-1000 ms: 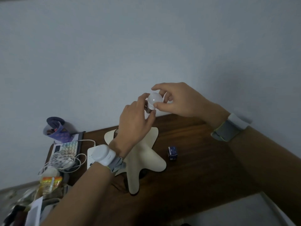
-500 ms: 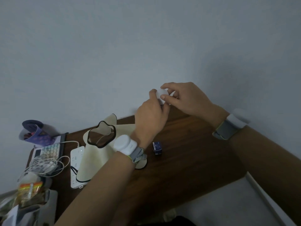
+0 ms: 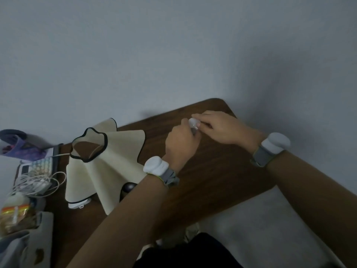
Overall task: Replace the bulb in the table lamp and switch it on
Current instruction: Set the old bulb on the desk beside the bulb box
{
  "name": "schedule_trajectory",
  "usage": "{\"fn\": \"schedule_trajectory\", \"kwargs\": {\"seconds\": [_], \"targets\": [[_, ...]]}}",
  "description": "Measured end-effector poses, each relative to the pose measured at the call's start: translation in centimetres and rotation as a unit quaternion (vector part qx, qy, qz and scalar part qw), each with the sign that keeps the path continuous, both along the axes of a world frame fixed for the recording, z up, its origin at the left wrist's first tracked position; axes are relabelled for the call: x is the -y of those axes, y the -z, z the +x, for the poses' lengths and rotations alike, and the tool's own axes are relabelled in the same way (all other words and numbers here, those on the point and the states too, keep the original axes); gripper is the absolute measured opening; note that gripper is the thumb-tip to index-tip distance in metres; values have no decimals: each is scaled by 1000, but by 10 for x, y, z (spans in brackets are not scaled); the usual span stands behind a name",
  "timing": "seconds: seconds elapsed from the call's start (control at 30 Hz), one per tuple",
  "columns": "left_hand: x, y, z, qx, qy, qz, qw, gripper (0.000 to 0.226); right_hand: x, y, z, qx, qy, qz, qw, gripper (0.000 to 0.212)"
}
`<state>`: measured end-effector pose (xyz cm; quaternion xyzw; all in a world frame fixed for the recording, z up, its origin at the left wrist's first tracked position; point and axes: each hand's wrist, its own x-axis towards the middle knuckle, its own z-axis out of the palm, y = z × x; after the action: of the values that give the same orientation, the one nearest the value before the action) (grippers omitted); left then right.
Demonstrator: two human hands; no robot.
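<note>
Bulb: small, white, held between both hands above the far right part of the table; only its rounded top shows, base hidden behind the fingers.
Left hand: fingers curled up round the lower part of the bulb, back of hand toward camera; grasping it.
Right hand: thumb and fingertips pinch the bulb's top from the right side; grasping it.
Wrists: each carries 1 white puck on a grey strap.
Lampshade: cream, wavy, black-trimmed rim, lying tilted on the table left of the hands, well apart from the bulb; open top faces up and left.
Lamp base: dark rounded shape showing just under the shade's lower right edge, partly hidden by the left forearm.
Table: dark brown wood, set against a pale wall.
Power strip: white, 1 end sticks out below the shade.
Left clutter: coiled white cable, pastel keyboard, purple cup; details blurred.
</note>
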<state>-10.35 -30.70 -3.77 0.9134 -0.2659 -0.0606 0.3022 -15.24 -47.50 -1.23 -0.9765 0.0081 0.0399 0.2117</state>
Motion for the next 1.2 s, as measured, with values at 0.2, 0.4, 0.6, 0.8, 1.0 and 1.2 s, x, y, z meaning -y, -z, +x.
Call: {"fn": "schedule_trajectory", "kwargs": {"seconds": [0.2, 0.4, 0.6, 0.8, 1.0, 1.2], "targets": [[1, 53, -8, -163, 9, 40, 986, 30, 2, 58, -21, -75, -47, -41, 995, 74], [-6, 97, -12, -193, 3, 66, 979, 33, -5, 118, -19, -88, -41, -61, 993, 77], [-6, 123, -17, -219, -24, 99, 970, 39, -3, 167, -15, -100, -51, -48, 993, 83], [-19, 145, -17, -248, 34, 210, 945, 44, -1, 200, -8, -126, -41, -84, 988, 76], [-32, 175, -21, -242, 84, 327, 910, 42, -16, 226, -2, -193, -30, -85, 977, 73], [-33, 202, -34, -129, 85, 391, 907, 43, -21, 238, 1, -195, -32, -106, 975, 71]]}}
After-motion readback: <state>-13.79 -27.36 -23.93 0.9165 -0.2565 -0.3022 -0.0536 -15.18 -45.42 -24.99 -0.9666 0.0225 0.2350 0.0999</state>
